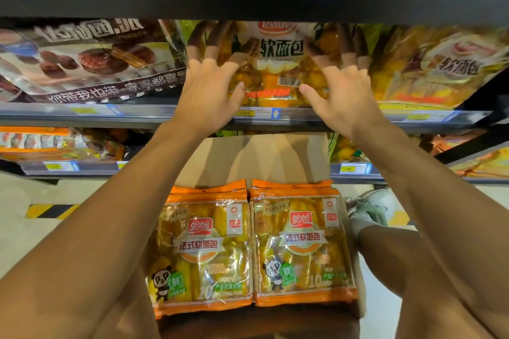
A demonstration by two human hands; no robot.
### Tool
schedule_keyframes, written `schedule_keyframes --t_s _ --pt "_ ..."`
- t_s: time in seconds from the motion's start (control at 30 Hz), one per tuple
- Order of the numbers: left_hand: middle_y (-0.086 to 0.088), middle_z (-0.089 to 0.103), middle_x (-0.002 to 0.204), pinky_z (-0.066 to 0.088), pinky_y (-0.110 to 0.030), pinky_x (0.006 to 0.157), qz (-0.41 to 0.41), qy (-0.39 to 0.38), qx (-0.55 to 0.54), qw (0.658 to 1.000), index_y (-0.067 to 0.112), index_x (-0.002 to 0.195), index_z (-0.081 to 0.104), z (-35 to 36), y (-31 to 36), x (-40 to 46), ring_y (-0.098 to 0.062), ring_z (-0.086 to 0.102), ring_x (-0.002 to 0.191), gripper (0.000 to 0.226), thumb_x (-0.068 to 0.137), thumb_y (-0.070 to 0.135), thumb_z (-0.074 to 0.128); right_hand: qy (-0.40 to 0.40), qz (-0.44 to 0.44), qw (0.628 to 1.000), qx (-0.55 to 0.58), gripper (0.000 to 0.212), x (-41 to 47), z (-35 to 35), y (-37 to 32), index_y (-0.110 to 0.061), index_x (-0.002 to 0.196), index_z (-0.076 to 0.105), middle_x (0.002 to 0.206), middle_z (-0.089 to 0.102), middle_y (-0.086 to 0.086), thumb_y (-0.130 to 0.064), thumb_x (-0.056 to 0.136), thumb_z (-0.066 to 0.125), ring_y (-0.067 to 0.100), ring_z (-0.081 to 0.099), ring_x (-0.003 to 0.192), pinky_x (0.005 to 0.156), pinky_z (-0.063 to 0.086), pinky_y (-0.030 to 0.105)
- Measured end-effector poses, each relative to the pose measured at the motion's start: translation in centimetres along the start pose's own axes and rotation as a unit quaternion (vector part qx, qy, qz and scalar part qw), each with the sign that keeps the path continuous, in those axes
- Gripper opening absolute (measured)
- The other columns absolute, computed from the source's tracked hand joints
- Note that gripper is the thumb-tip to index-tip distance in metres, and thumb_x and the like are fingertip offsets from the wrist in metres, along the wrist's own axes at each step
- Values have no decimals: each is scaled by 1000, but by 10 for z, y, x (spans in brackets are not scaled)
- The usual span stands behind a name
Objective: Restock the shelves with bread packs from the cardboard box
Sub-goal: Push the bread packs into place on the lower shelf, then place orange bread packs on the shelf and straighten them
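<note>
A yellow bread pack (275,69) lies on the middle shelf (154,114), label facing me. My left hand (209,85) presses flat on its left side and my right hand (341,88) on its right side, fingers spread and reaching into the shadow under the shelf above. Below, the cardboard box (248,157) stands open between my knees. Two orange-edged bread packs lie side by side on top in it, one on the left (203,248) and one on the right (300,242).
A dark chocolate-pie pack (88,60) lies left of the yellow pack and another yellow bread pack (440,69) lies to its right. The upper shelf edge (248,5) hangs low over my fingers. Lower shelves hold more packs. My white shoe (371,206) is at the right.
</note>
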State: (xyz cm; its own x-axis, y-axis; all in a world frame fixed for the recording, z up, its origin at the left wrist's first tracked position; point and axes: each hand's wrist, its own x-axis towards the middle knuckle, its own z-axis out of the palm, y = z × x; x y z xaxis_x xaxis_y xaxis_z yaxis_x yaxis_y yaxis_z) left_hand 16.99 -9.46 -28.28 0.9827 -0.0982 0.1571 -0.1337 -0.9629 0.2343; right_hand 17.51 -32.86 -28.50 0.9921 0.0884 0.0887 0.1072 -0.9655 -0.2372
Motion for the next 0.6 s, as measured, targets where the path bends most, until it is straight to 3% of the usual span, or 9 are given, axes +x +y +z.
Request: schedule_keyframes --t_s 0.1,0.27,0.37,0.43,0.5,0.6 --pt "-20 47 130 37 -48 100 -3 -4 -2 1000 19 139 49 -3 1 2 -42 39 122 42 101 38 47 -1 10 1000 19 51 5 1 -4 -16 126 57 117 60 15 -57 99 45 37 51 116 102 38 48" --pt "-13 38 141 32 -48 112 39 -18 -97 994 21 143 45 -5 -9 -9 -36 23 138 46 99 31 56 12 1 998 58 50 -3 0 1 -25 143 47 135 48 14 -49 99 50 35 40 128 108 37 46" --pt "-1 40 124 33 -42 112 109 -1 -147 983 18 144 46 -6 -24 -25 -26 32 128 48 98 24 58 69 -60 992 90 46 -20 -2 13 -27 144 49 143 43 8 -34 99 56 31 34 132 112 37 44" --pt "-3 39 141 22 -35 118 110 -18 -169 979 18 147 46 -5 -35 -43 -24 27 139 50 98 20 59 77 -119 984 108 47 -36 -2 21 -26 144 51 149 41 3 -27 98 60 29 32 137 116 32 42" --pt "-3 33 156 17 -37 119 95 -45 -175 979 21 147 46 -3 -45 -64 -23 23 146 51 98 20 59 47 -151 977 141 48 -53 0 27 -24 145 51 154 40 -2 -23 98 61 23 31 143 120 27 39" --pt "-4 40 152 26 -42 118 78 -94 -162 979 24 147 45 2 -67 -100 -25 33 143 52 97 25 59 -41 -148 975 162 51 -83 6 36 -29 148 47 152 45 -5 -24 99 61 16 40 141 117 34 40"
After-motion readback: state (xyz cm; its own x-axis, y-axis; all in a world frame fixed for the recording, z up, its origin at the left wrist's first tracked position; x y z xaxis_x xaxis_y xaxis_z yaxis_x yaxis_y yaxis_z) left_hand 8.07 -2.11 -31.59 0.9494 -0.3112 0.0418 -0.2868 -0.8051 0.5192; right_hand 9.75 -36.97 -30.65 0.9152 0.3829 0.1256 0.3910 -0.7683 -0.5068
